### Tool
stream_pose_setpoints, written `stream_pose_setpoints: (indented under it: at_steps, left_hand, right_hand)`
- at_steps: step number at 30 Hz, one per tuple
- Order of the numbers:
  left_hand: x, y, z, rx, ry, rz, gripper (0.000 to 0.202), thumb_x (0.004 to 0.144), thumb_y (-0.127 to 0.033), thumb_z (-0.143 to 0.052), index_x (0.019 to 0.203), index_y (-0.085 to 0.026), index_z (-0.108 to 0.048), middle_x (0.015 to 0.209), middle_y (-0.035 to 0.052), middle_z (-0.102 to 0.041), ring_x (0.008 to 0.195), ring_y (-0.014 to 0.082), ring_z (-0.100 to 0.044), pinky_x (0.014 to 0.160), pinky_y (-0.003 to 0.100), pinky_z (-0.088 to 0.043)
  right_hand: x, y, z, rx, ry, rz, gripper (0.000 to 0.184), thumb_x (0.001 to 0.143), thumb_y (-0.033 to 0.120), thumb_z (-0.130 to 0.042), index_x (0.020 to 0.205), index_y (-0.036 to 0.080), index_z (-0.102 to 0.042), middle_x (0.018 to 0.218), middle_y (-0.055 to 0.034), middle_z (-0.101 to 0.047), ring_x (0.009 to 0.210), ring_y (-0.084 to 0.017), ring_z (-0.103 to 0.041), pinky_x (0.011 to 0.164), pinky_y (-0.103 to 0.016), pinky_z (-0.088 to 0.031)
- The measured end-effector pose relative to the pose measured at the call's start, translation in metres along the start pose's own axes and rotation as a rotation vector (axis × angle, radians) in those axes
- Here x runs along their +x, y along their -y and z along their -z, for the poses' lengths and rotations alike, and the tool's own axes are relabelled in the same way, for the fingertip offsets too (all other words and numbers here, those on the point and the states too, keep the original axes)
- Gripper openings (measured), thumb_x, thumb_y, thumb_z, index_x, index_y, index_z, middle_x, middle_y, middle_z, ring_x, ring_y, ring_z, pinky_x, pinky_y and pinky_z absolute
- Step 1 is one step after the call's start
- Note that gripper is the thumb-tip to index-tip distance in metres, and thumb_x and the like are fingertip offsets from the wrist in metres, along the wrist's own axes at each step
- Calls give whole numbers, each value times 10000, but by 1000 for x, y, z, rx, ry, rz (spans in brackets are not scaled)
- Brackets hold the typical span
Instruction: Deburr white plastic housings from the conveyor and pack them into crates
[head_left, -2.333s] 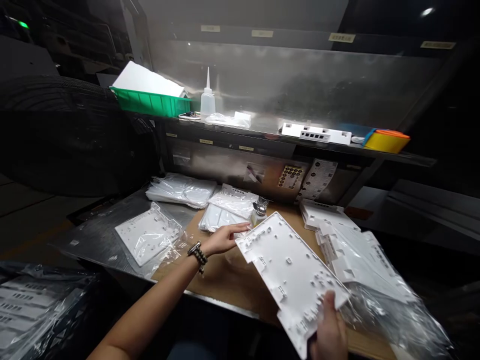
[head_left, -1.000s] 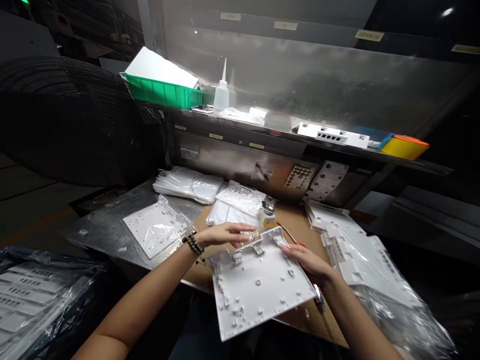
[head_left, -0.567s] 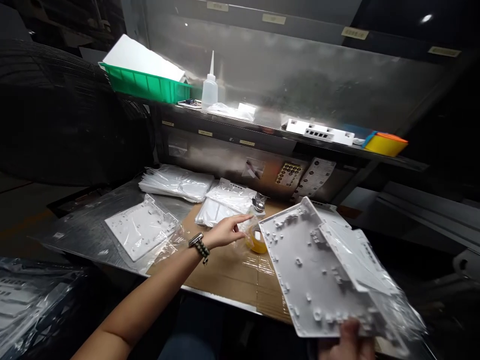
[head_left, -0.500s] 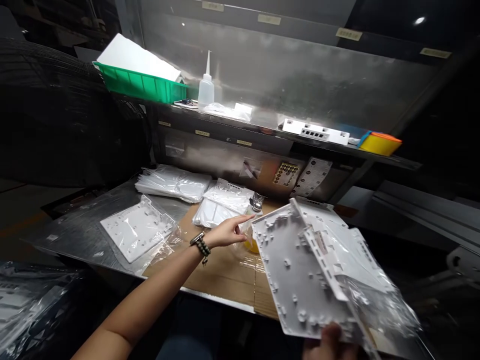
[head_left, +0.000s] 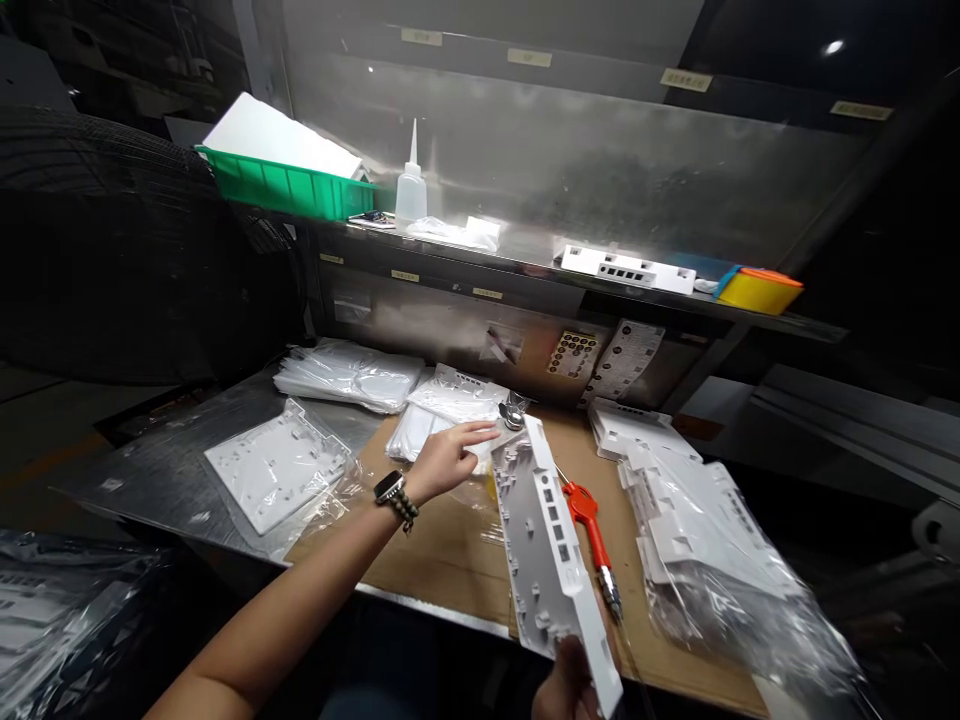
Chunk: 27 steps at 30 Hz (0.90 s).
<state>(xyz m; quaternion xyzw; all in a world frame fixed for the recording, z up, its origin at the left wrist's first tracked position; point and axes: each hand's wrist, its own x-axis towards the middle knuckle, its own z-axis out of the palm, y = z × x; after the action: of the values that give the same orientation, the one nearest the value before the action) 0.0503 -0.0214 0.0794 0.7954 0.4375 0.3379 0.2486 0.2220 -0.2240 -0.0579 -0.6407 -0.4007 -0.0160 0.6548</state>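
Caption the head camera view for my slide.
Right hand holding a tilted white plastic housing with square ports, left hand near its far end, slender red tool beside it.

Left forearm [head_left: 300,600] stretched forward, left grip [head_left: 446,462] half curled, index finger [head_left: 478,434] extended, right grip [head_left: 564,690] low, clasped, thumb [head_left: 568,658] uppermost

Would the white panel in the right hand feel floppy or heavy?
Likely stiff: the white panel shows no sag, held near one end. Probably light, looking like a thin, open shell. Its small raised studs might snap if knocked.
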Motion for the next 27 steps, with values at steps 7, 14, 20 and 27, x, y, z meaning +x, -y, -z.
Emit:
stream_pose_setpoints:
  at_steps: [7, 14, 20, 27]
  left_hand:
    - [-16, -13, 5, 221, 55, 27, 488, 780, 59, -462, 1071, -128, -806, 1592, 207, -470, 1314, 426, -590, 1117, 617, -447]
    - [5, -1, 10, 63, 128, -24, 747, 719, -44, -636, 1455, -165, -594, 1469, 149, -625, 1164, 289, -707, 949, 380, -602]
    - [8, -3, 14, 56, -8, -124, 711, 789, -30, -476, 1477, -182, -568, 1524, 133, -576, 742, 142, -712, 574, 254, -542]
    - [-31, -33, -3, 439, -88, -398, 577, 913, -48, -465, 1382, -322, -659, 1565, -39, -514, 715, 179, -680, 679, 380, -551]
  right_hand:
    - [7, 8, -2, 55, 75, -61, 540, 1024, 494, -543, 1371, 86, -613, 1349, -260, -676, 1305, -437, -627, 1010, -562, -576]
    - [-3, 18, -14, 134, 128, -79, 615, 1028, 526, -526, 1446, 77, -560, 1392, -264, -646, 1338, -417, -605, 1052, -550, -550]
    - [-11, 24, -15, 142, 234, -133, 551, 1041, 512, -501, 1404, 112, -612, 1324, -195, -712, 1227, -347, -695, 977, -430, -596]
    - [21, 30, -3, 74, 227, -426, 779, 879, 750, -596, 1340, 125, -658, 1337, -198, -703, 1307, -373, -632, 1018, -405, -561]
